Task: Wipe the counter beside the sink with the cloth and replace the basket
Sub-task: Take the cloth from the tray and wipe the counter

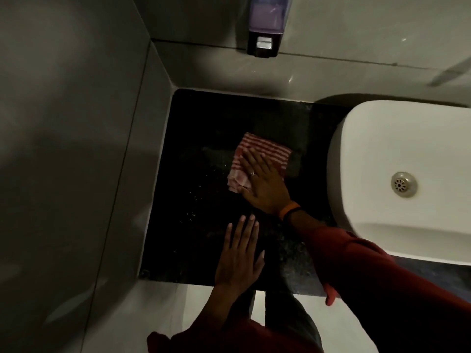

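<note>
A red-and-white striped cloth [262, 159] lies folded on the black speckled counter [193, 174], left of the white sink [397, 149]. My right hand [265, 184] presses flat on the cloth's near right part, fingers stretched out and pointing to the far left; it wears a ring and an orange wristband. My left hand [239, 256] rests flat on the bare counter near the front edge, fingers apart, holding nothing. No basket is in view.
Grey tiled walls close the counter at the left and back. A soap dispenser [263, 26] hangs on the back wall above the counter. The sink's drain [404, 184] shows at the right. Light floor lies below the counter's front edge.
</note>
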